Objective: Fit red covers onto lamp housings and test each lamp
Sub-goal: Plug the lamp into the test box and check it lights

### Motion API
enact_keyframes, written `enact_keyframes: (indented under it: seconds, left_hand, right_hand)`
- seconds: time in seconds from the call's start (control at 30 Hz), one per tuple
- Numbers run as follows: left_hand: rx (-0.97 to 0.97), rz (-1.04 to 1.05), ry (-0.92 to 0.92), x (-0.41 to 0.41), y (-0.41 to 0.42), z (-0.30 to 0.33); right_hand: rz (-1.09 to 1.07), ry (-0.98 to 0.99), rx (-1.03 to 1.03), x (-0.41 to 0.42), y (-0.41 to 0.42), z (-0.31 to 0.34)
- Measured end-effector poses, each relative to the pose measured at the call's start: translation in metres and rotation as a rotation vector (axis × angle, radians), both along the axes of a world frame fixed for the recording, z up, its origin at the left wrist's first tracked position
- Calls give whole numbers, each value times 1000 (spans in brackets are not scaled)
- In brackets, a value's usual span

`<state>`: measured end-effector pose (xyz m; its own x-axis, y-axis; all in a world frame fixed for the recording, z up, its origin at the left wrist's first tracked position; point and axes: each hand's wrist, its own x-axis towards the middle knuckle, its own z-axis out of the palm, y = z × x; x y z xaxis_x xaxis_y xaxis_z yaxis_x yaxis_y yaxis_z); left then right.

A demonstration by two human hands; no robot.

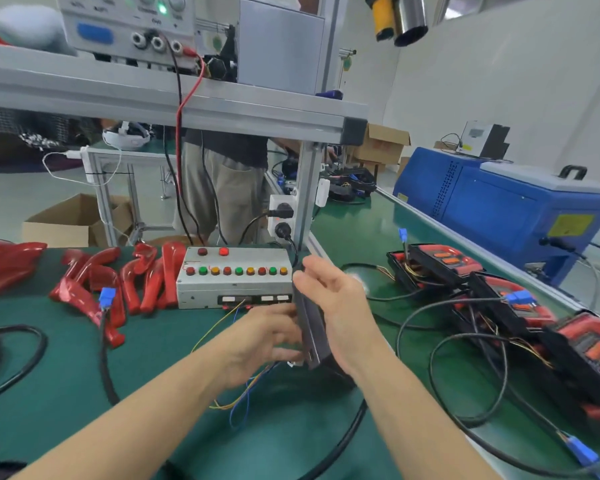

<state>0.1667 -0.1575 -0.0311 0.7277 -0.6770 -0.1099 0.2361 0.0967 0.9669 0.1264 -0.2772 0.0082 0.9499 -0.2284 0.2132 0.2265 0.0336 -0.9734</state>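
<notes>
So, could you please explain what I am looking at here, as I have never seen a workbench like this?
This is one view from a camera worn on a person's head, looking down at a green bench. The left hand and right hand together hold a dark lamp housing, turned edge-on. Behind it sits a grey test box with coloured buttons. Loose red covers lie on the left; on the right are lamps with red covers on them among black cables.

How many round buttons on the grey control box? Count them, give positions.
11 on the control box: two in the upper row, nine in the lower row. None look hidden.
</notes>
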Motion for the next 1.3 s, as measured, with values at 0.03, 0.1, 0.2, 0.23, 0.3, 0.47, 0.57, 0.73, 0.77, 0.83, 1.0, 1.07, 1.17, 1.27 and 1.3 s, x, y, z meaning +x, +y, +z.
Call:
enact_keyframes:
  seconds: [0.03,0.1,0.2,0.23,0.3,0.47,0.57,0.73,0.77,0.83,1.0,1.07,1.17,1.27,1.3]
  left_hand:
    - [-22,10,28,0,-1,1]
    - [12,98,22,-1,-5,4]
    - [41,249,6,-2,-10,5]
    - [26,281,-14,-2,-9,7]
    - [-21,318,-96,-2,-6,13]
    - [-88,198,-386,-5,-6,37]
    - [-141,79,-433,-5,1,53]
    - [92,281,-540,6,25,50]
    - [209,307,-558,7,32,41]
    - [482,192,-634,6,49,18]
    - [1028,-136,-950,1,48,-24]
    - [1014,-38,-1006,6,35,-25]
    - [807,217,-767,22,28,-15]
    - [443,425,-405,32,38,5]
    - [379,433,-355,34,44,12]
  right_hand:
    - [-9,10,-36,1,-2,-3]
    - [11,24,-50,2,-2,-8]
    - [-41,0,-272,1,-11,-9]
    - [-89,32,-391,0,-17,-10]
    - [-87,221,-520,-3,-31,-8]
    - [205,203,63,-5,-37,-20]
    - [126,31,187,-1,-33,-19]
    - [34,-257,462,3,-47,9]
    - [34,-308,531,2,-54,16]
    - [18,-382,608,1,-69,25]
    - [-80,-233,741,-4,-89,7]
    - [-93,-109,770,-5,-86,-11]
    - [-117,47,763,-3,-85,-35]
    - [-188,139,752,2,-89,-50]
    - [-219,176,731,3,-91,-55]
